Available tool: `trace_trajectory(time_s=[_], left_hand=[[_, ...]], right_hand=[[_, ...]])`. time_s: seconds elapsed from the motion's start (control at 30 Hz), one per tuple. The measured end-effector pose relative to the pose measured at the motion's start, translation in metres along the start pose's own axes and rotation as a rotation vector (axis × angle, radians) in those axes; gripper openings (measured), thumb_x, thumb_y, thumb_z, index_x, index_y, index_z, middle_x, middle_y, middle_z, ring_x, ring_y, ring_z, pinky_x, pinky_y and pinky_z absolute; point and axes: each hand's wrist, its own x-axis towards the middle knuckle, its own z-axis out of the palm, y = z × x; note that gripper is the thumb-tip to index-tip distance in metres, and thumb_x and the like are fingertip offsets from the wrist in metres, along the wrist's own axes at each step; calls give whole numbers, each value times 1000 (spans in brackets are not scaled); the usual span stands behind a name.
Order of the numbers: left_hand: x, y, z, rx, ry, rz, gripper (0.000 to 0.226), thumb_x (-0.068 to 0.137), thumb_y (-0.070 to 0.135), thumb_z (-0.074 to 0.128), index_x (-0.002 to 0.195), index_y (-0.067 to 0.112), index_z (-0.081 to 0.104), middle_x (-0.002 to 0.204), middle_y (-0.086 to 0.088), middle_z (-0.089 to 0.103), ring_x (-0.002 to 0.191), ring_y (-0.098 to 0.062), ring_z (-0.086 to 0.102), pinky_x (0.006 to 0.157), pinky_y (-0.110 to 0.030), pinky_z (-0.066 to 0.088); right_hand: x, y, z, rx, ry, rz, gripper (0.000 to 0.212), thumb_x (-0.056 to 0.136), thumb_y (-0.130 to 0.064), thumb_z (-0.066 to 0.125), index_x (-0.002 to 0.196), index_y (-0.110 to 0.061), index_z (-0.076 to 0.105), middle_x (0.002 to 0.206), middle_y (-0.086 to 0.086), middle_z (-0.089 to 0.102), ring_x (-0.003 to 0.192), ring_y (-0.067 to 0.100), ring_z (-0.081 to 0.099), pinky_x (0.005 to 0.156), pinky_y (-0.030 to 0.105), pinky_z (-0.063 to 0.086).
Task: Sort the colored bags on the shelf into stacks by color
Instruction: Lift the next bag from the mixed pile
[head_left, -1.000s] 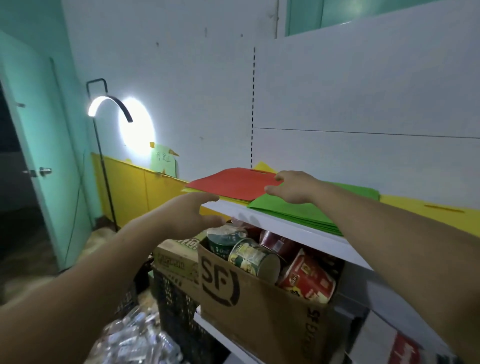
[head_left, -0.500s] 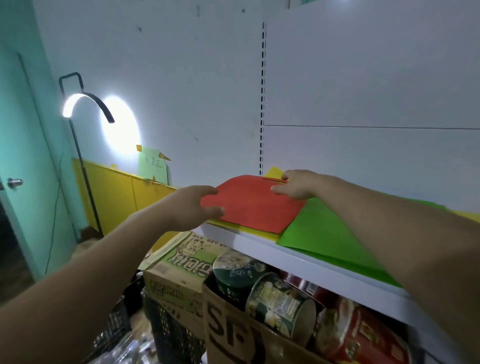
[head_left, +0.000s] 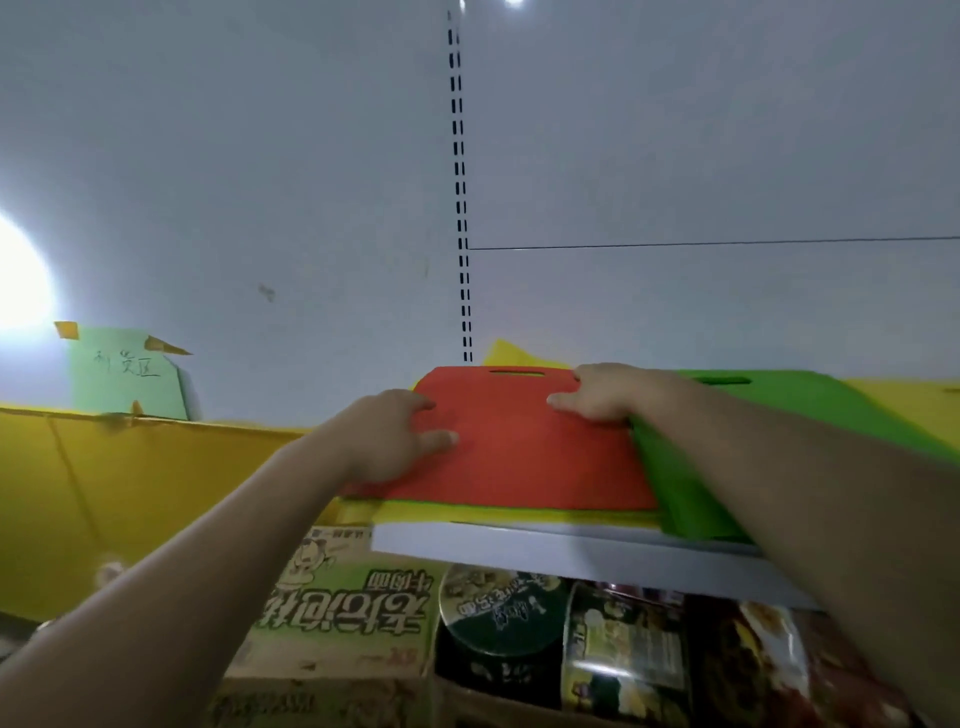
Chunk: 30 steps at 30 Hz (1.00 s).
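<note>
Lying flat at the left end of the white shelf (head_left: 571, 551), the red bag (head_left: 519, 457) has its handle slot (head_left: 517, 372) at the far edge, close to the wall. It rests on top of yellow bags (head_left: 519, 515), whose near edges show as a thin band under it. The left hand (head_left: 395, 436) sits on the bag's left edge, thumb and forefinger stretched flat on the red surface and pressing down, not curled round it. The right hand (head_left: 608, 395) grips the far right corner, its fingers bent over the edge beside the slot.

Just right of the red bag, touching its right edge, is a stack of green bags (head_left: 831, 392), partly hidden by the right forearm. More yellow (head_left: 904, 395) lies further right on the shelf.

Under the shelf, instant noodle cups (head_left: 498, 618) stand packed together, with a printed carton (head_left: 353, 608) to their left. Behind it all, a slotted upright (head_left: 460, 208) runs up the white wall. On the far left a yellow panel (head_left: 130, 493) carries a green paper note (head_left: 130, 379), next to a bright glare of light (head_left: 15, 291).
</note>
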Motion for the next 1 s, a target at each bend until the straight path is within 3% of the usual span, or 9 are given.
trace_trajectory(time_s=[0.13, 0.33, 0.5, 0.63, 0.83, 1.0], left_hand=[[7, -14, 7, -5, -90, 18, 77, 87, 62, 46, 147, 18, 27, 153, -2, 29, 137, -22, 33, 110, -31, 26], [7, -14, 11, -8, -156, 15, 75, 87, 63, 44, 144, 14, 33, 148, -3, 34, 132, -22, 38, 105, -31, 30], [6, -11, 10, -3, -138, -16, 74, 85, 63, 48, 140, 13, 40, 144, -6, 41, 127, -24, 44, 102, -33, 35], [2, -13, 12, -56, -114, -50, 75, 82, 64, 51, 137, 14, 44, 138, -7, 48, 121, -24, 50, 100, -34, 40], [-5, -16, 7, -214, 35, -70, 73, 84, 52, 60, 141, 12, 36, 141, -9, 44, 123, -26, 47, 97, -30, 37], [-8, -33, -3, -624, 208, -55, 75, 78, 31, 75, 140, 18, 35, 136, -8, 48, 117, -26, 51, 97, -35, 43]], right_hand=[[0, 0, 3, -16, -7, 84, 72, 94, -59, 39, 142, -6, 41, 147, 12, 42, 132, 27, 43, 107, 32, 36], [-1, -3, 3, -100, -41, 108, 71, 95, -59, 38, 137, -4, 48, 143, 14, 45, 130, 28, 44, 104, 32, 36], [5, -6, 3, -162, 115, 59, 55, 85, -57, 56, 120, -14, 59, 124, 8, 59, 112, 27, 56, 91, 34, 46], [-2, -15, 1, -164, 284, -27, 36, 92, -42, 54, 120, -18, 56, 125, 7, 58, 115, 28, 53, 88, 34, 43], [-22, -24, -12, 271, 530, -114, 29, 96, -34, 50, 119, -19, 60, 118, 6, 63, 110, 27, 55, 88, 31, 42], [-54, -40, -25, 596, 691, -159, 24, 95, -29, 55, 115, -19, 64, 111, -3, 64, 104, 15, 56, 83, 21, 35]])
